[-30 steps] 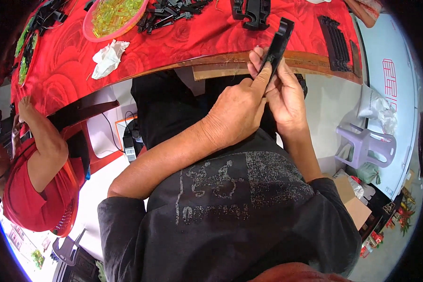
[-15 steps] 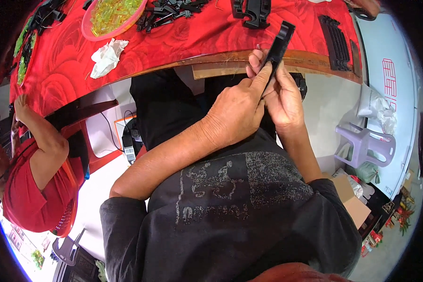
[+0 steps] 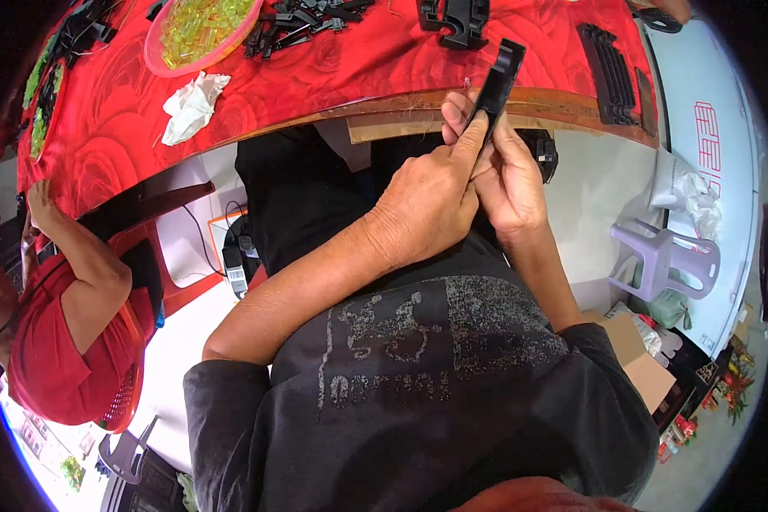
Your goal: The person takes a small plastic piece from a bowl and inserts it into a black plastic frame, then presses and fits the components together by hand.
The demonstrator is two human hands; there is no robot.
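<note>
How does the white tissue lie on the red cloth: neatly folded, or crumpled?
Crumpled: the white tissue shows uneven creases and irregular, bunched edges.

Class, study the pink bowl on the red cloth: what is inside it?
Inside the pink bowl lies a heap of small, see-through yellowish pieces. They cover the bottom, so anything beneath them cannot be made out.

can't see the lower end of the long black part (image 3: 500,75), left hand (image 3: 428,203) and right hand (image 3: 515,183) cover it. top edge chops the pink bowl (image 3: 177,73), and the small black bits (image 3: 292,27) are too tiny to make out
</note>
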